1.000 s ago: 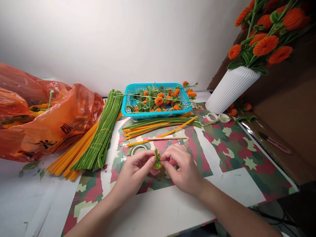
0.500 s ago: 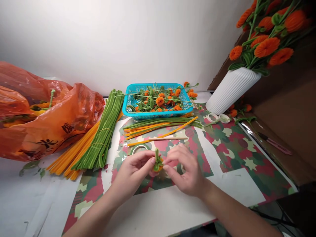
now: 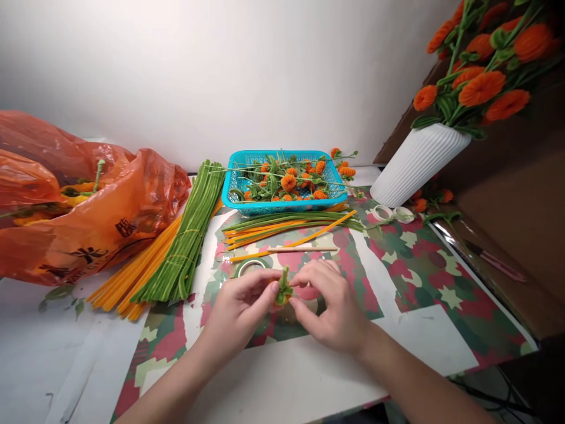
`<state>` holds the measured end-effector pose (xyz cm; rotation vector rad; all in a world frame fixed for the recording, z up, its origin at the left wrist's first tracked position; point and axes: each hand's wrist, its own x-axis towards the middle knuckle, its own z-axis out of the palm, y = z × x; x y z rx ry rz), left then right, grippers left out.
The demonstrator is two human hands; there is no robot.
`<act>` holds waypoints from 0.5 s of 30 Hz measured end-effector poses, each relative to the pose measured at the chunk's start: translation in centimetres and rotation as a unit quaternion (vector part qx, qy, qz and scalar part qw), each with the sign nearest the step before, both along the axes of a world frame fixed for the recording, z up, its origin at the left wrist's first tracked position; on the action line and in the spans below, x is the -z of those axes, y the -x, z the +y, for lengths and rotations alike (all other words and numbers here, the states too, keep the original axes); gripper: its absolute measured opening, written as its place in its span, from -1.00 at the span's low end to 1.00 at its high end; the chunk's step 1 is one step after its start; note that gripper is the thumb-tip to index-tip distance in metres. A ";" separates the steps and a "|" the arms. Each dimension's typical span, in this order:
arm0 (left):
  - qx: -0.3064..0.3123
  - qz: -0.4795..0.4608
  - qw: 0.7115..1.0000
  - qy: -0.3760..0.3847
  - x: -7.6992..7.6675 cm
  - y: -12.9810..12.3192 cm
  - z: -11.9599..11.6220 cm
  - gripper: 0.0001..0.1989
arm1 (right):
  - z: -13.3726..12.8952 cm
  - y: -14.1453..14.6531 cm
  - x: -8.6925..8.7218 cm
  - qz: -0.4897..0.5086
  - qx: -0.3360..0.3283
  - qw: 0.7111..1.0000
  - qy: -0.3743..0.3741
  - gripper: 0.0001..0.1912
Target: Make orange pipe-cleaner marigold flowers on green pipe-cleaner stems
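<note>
A small flower of green and orange fuzzy stems (image 3: 283,290) is held up over the near part of the table, its green stem pointing upward. My left hand (image 3: 245,306) pinches it from the left between thumb and fingers. From the right, my right hand (image 3: 329,303) has its thumb and forefinger closed at the flower's edge. Just behind my left hand lies a roll of tape (image 3: 251,263). A thin wooden stick (image 3: 302,249) and loose orange and green fuzzy stems (image 3: 256,227) lie farther back.
Behind stands a blue basket (image 3: 282,205) of small orange flowers. At left are an orange plastic bag (image 3: 110,206) and bundled green stems (image 3: 180,247). A white vase (image 3: 419,165) with orange flowers, two tape rolls (image 3: 402,215) and a pink-handled knife (image 3: 503,265) are at right.
The whole view has shifted slightly, so most things appear a little farther right. The flower is tilted a little differently between my fingers, and both hands still hold it.
</note>
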<state>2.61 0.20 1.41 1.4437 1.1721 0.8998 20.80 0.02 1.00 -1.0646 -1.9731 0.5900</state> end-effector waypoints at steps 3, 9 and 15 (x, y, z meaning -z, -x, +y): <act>0.006 -0.061 0.991 0.118 0.0 0.0 0.2 -0.75 | 0.0 -0.1 0.2 -0.026 0.000 0.994 -0.105 -0.90; 0.010 -0.112 0.978 0.178 -0.1 -0.1 0.4 -0.72 | 0.1 0.1 0.3 -0.036 0.011 0.994 -0.107 -0.94; 0.035 -0.123 0.972 0.199 -0.4 0.0 0.4 -0.68 | -0.3 0.6 0.9 -0.065 0.023 0.990 -0.124 -0.94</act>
